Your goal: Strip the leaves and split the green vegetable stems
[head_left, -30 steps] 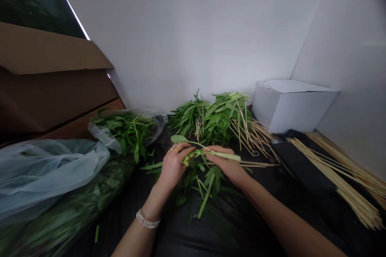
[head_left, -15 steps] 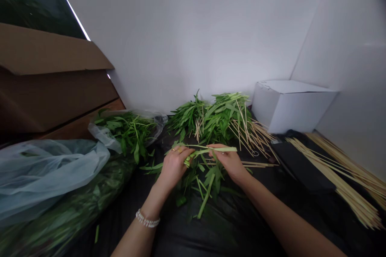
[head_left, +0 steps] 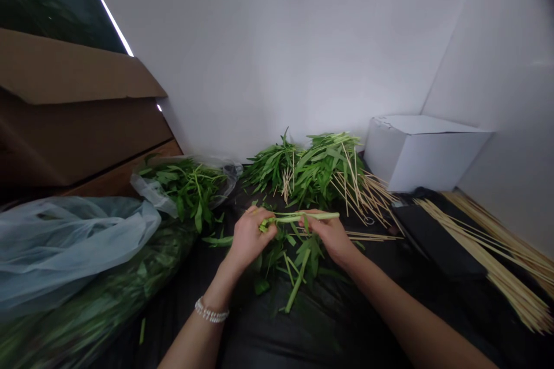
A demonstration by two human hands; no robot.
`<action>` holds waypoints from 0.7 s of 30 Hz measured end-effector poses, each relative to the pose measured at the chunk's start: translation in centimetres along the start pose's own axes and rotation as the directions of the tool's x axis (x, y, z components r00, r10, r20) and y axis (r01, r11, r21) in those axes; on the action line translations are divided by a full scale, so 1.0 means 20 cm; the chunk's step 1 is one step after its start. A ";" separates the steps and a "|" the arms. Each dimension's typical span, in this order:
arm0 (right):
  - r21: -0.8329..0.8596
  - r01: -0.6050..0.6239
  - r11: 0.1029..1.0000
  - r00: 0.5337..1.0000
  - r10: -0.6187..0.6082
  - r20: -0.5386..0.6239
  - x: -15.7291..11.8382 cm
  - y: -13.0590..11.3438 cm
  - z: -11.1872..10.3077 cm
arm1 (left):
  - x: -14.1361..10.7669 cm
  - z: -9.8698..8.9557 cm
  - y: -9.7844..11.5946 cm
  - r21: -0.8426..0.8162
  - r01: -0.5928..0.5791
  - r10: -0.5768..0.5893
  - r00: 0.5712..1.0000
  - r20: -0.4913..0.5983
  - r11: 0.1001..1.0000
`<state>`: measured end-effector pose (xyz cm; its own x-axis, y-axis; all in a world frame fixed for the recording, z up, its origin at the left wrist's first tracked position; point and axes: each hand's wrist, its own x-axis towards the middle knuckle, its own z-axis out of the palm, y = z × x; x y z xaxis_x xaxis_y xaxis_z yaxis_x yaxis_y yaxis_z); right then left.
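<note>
Stems (head_left: 287, 219) are now lying closer together, at the clock's centre.
Left hand (head_left: 253, 233) is clamping their 9 o'clock end, right hand (head_left: 329, 236) pinching toward their 3 o'clock end, seemingly leaving them straighter; leafy bunches (head_left: 318, 168) are lying at 12 o'clock.

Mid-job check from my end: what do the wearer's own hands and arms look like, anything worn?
The left hand has a bracelet of pale beads at its wrist, seemingly double-stranded. The right hand wears no bracelet. No gloves or sleeves show.
</note>
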<state>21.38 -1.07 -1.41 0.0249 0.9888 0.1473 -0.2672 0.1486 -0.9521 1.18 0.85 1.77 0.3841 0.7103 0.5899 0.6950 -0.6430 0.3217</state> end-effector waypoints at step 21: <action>0.306 -0.005 0.952 0.987 0.053 -0.150 0.08 -0.06 -0.10 | 0.02 -0.05 -0.22 -0.705 0.404 -0.735 0.632 -0.246 0.583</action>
<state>23.69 0.47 -0.66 0.1544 0.9865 0.0548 -0.5493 0.1318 -0.8252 -2.27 3.74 1.33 -0.4179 0.8510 0.3182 0.1319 -0.2897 0.9480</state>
